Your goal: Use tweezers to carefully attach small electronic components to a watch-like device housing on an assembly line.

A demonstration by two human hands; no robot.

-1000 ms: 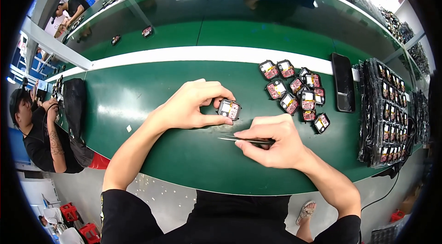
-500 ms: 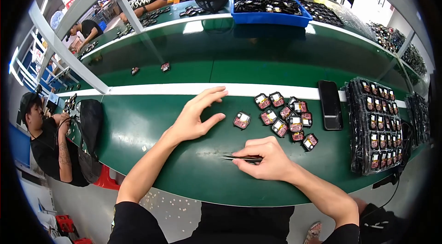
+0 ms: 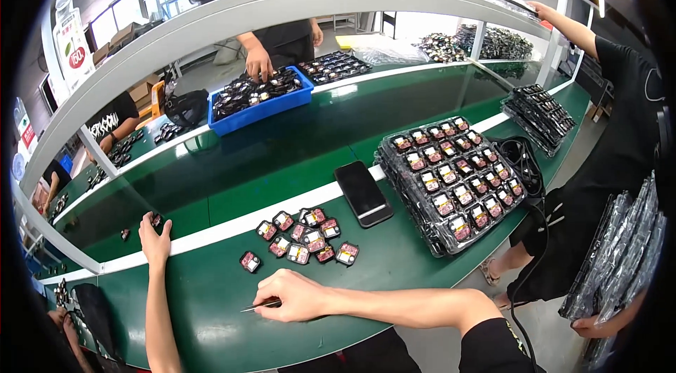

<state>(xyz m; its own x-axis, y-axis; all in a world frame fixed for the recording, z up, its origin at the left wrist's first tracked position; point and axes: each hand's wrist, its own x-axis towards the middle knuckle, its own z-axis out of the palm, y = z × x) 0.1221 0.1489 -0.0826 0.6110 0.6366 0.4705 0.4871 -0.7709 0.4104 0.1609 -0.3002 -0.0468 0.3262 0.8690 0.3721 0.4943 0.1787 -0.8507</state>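
My left hand (image 3: 155,243) reaches over the white rail onto the green belt. Thumb and fingers close around a small black square device (image 3: 157,219), partly covered by the fingertips. Another such device (image 3: 125,234) lies on the belt to its left. My right hand (image 3: 290,295) rests above the green bench, closed on tweezers (image 3: 250,309) whose tips point left. Just beyond it lies a single device (image 3: 249,262) with a white and pink face. Several more, such as one device (image 3: 298,254), sit in a loose cluster to its right, some overlapping.
A black phone (image 3: 362,193) lies against the white rail (image 3: 285,209). To its right stand stacked clear trays (image 3: 415,221) filled with devices, beside a black cable (image 3: 524,162). Across the belt, another person's hand (image 3: 259,63) dips into a blue bin (image 3: 260,114). A person (image 3: 598,133) at right carries plastic trays (image 3: 620,253).
The view has swung to the right. My left hand has gone from over the bench to a device on the belt. My right hand still holds the tweezers. A person shows at right.
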